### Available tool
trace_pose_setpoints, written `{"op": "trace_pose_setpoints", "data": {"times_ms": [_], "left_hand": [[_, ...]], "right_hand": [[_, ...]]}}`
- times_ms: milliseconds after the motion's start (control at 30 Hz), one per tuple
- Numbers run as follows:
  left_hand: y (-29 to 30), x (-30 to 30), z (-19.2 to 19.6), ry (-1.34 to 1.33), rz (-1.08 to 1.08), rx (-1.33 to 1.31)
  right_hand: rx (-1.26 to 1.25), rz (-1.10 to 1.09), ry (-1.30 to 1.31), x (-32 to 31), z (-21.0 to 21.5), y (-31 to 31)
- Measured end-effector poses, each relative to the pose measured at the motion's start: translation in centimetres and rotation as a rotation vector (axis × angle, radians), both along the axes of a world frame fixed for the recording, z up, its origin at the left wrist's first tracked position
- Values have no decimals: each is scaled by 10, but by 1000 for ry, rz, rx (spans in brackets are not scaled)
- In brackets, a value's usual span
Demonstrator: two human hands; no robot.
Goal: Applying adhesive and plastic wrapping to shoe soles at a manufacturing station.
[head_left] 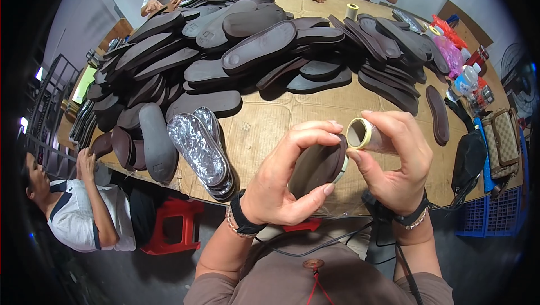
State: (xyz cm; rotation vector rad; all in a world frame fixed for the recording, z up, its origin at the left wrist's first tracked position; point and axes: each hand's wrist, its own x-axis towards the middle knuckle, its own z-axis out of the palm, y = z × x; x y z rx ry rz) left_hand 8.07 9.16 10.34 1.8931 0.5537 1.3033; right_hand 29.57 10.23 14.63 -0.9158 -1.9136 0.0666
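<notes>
Head view, over a cardboard-covered table (264,130) heaped with dark shoe soles (236,52): the person's left hand (281,184) pinches a dark sole (318,165) upright while the right hand (396,161) grips a tape roll (360,134) beside its tip, where steady tension and an unmoving sole would likely keep the tape flat.
</notes>
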Motion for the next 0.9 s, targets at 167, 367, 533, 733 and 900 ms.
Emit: {"op": "trace_pose_setpoints", "data": {"times_ms": [167,367,533,733,900], "left_hand": [[-10,4,-2,-26,70,-3],[-22,11,5,-23,109,-35],[-30,13,3,-114,171,-210],[-34,4,0,1,186,-201],[-35,7,2,45,158,-190]], "right_hand": [[-103,43,-34,-1,5,-13],[-341,108,-139,8,18,-27],[-296,234,-196,9,21,-16],[-187,227,-20,7,17,-14],[-138,163,6,4,16,-14]]}}
